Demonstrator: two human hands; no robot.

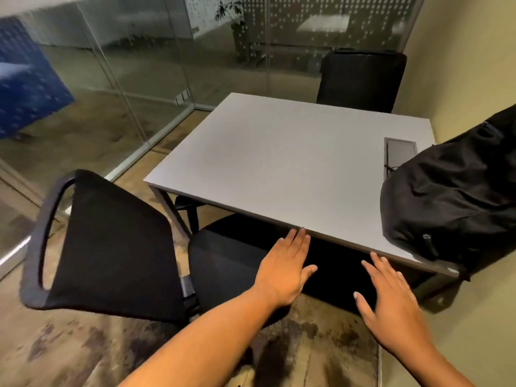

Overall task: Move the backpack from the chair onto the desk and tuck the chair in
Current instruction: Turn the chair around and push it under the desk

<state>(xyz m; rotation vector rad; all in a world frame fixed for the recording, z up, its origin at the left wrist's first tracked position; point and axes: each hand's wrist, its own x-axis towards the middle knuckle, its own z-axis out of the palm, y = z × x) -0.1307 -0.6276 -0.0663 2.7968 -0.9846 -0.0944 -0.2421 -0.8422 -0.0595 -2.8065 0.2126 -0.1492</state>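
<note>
Backpack [452, 202]: It lies on the table [279, 163] at 3 o'clock, slumped against the wall, its lower end overhanging the near right corner. Judge the first step done.
Chair [117, 241]: It stands at 9 o'clock from your hands, turned aside. The seat front sits partly under the table edge; the backrest points toward you and to the left.
Left hand [284, 272]: Grip spread, fingers flat, holding nothing. The fingertips reach the table's near edge, above the seat.
Right hand [391, 311]: Grip spread, palm down, holding nothing. It hangs just short of the table edge, near the backpack.
Handling, chair: Expect a stiff frame with a padded seat, probably light to push. The base is hidden, so you cannot tell whether it rolls.
Where to hold: Take the backrest's top rim at 9 o'clock, or press on the seat's rear edge.
Next move: Square the chair to the table, then push toward 12 o'clock.
Risk: The soft, limp backpack may slide off the corner if the table is jolted.
</note>
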